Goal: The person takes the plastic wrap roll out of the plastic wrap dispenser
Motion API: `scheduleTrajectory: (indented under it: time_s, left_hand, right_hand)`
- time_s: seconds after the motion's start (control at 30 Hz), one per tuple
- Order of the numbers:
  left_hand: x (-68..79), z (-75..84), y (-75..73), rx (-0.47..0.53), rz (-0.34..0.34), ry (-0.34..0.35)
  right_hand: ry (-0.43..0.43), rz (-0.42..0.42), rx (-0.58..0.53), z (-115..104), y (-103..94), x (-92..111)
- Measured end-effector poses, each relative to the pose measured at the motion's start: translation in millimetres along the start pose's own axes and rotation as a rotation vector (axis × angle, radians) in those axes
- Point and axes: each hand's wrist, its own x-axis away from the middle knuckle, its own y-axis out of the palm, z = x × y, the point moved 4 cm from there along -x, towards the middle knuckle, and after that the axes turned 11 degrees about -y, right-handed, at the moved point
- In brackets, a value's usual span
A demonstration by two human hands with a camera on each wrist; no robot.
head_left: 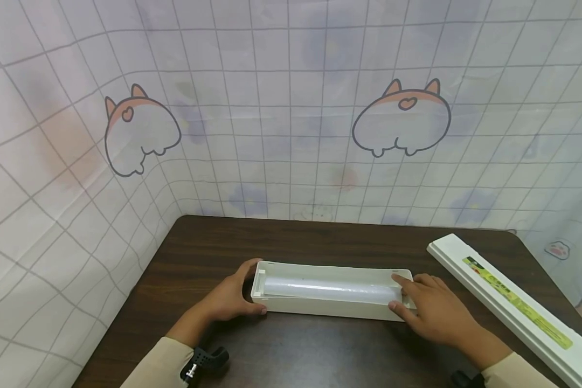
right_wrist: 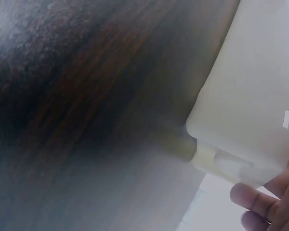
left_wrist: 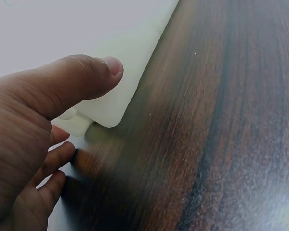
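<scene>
A long white open-topped plastic box lies crosswise on the table, with a shiny roll of clear film inside. My left hand grips the box's left end, thumb against the front wall and fingers round the back corner. At the other end my right hand holds the box, its thumb near the front wall and index finger over the far corner. The left wrist view shows the thumb pressed flat on the white wall. In the right wrist view, fingertips sit at the box's end.
To the right, a long white plastic cover with a yellow-green label lies slanted, running out of view at lower right. The dark wood-grain table ends at a patterned white curtain behind and on the left.
</scene>
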Motion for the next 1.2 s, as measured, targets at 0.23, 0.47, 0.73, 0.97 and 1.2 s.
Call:
scheduleTrajectory:
  time_s: [0.23, 0.47, 0.73, 0.97, 1.2]
  left_hand:
    - [0.3, 0.2, -0.6, 0.005, -0.011, 0.006]
    - [0.1, -0.7, -1.1, 0.0, -0.007, 0.002]
    - [0.4, 1.2, -0.8, 0.007, -0.01, 0.005]
    - [1.0, 0.3, -1.1, -0.002, -0.005, 0.001]
    - [0.9, 0.3, -0.8, -0.004, 0.002, 0.008]
  right_hand:
    - [-0.031, 0.092, -0.02, -0.5, -4.8, -0.4]
    - [-0.05, 0.138, -0.025, -0.1, -9.7, -3.8]
    - [-0.06, 0.155, -0.05, 4.3, -10.9, -10.1]
    - [-0.077, 0.171, -0.014, 3.1, -14.5, -17.4]
    - [-0.061, 0.196, -0.058, 2.3, -14.5, -20.5]
